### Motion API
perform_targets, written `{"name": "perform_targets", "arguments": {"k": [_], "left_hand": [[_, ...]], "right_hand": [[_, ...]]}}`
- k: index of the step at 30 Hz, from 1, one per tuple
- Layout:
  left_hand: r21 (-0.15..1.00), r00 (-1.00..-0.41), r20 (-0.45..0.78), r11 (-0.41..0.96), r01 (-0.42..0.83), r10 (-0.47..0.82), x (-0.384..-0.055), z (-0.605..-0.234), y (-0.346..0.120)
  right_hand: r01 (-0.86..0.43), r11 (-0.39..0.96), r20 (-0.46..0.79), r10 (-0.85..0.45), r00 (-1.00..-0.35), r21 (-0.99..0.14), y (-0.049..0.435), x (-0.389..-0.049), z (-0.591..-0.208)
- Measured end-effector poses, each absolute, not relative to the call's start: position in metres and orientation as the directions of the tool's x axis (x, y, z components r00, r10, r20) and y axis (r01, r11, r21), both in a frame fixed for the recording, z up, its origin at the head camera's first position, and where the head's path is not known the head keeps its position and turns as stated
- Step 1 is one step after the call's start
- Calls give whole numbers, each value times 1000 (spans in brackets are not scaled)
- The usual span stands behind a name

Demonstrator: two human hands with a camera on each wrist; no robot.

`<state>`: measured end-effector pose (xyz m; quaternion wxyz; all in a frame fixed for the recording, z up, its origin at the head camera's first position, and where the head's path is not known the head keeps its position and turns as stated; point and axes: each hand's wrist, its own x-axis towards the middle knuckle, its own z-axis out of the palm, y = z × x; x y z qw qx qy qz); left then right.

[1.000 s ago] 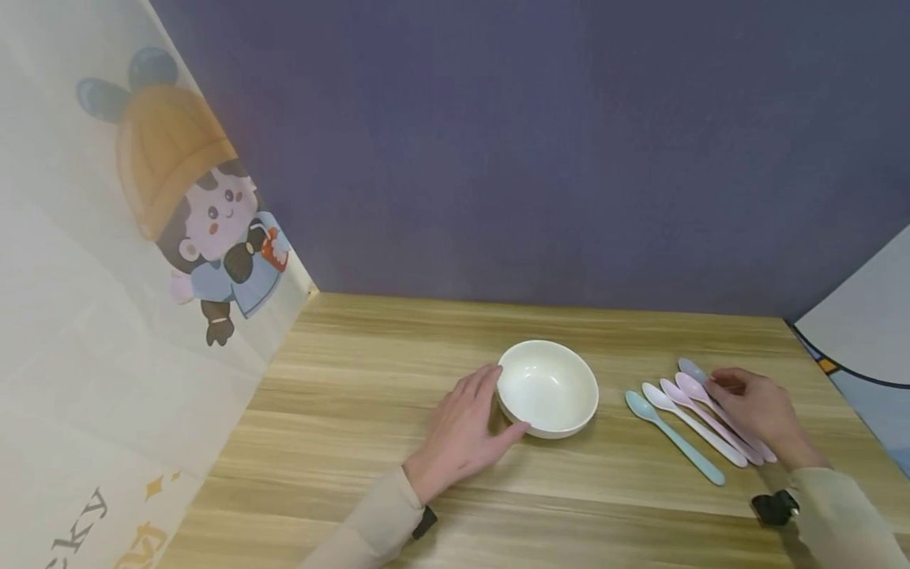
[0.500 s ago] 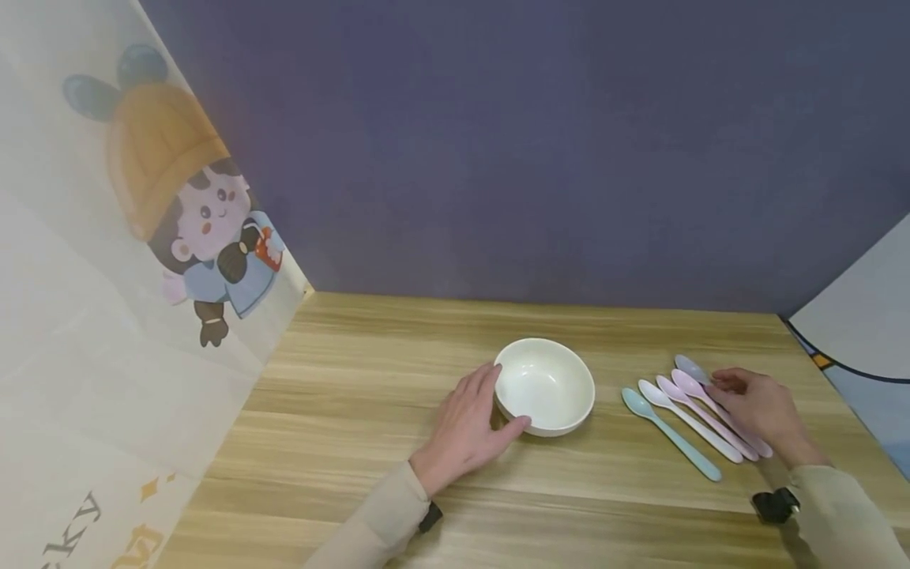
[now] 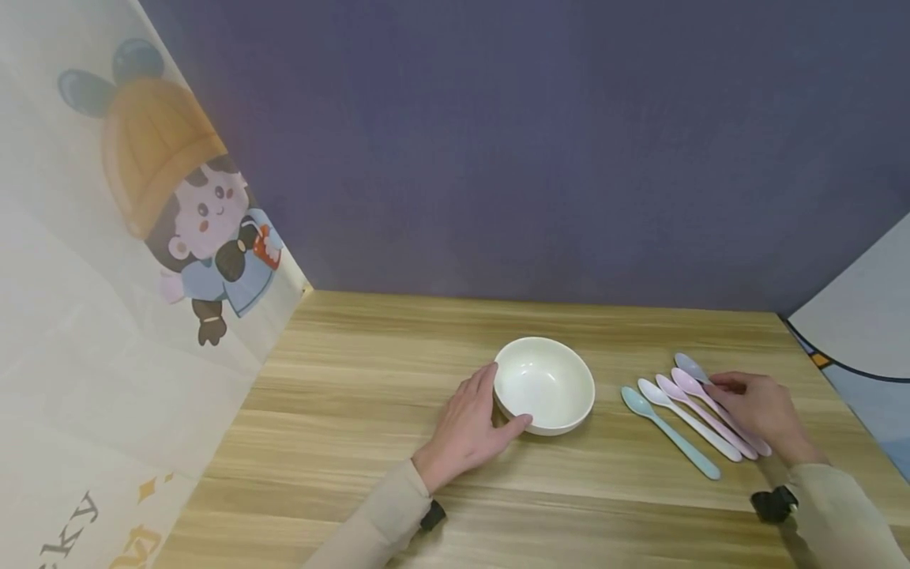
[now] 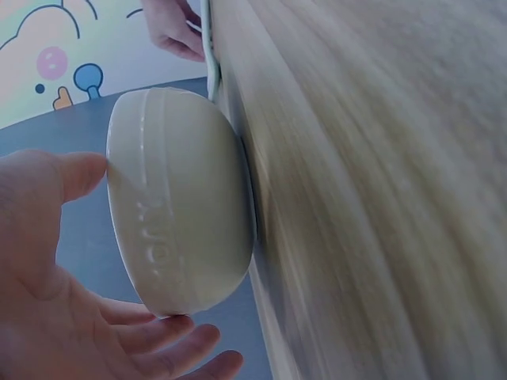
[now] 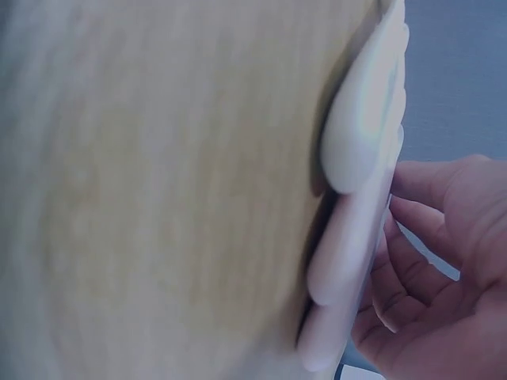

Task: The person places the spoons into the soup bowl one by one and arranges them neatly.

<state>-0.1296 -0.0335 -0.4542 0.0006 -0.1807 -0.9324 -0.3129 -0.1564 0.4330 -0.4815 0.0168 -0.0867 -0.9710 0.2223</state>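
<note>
The left hand [image 3: 465,431], fingers spread wide, touched the bowl [image 3: 546,387] on the table [image 3: 355,379], probably stiff and slick, best held by its rim. Beside other spoons [image 3: 700,427], the grey spoon [image 3: 690,365], likely light, was pinched by the right hand [image 3: 759,409].

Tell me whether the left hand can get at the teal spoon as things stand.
Probably yes, if the left hand leaves the bowl: nothing on the table along the bowl's near side seems to block the way to the handle of the teal spoon.
</note>
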Motion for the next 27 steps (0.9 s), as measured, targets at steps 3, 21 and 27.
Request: {"name": "perform_targets", "arguments": {"k": [3,21,27], "left_hand": [[575,-934,120,744,342,337,-130,-455,-33],[540,-938,95,774,331,335,-129,-454,-32],[545,-940,77,776,319,332,-129,-453,-32]], "right_hand": [[152,885,-2,168,-986,-440,435,-157,-484],[187,873,-24,198,-980,-450,436,-156,-484],[165,870,-6,183,-983,-466,436,-155,-482]]}}
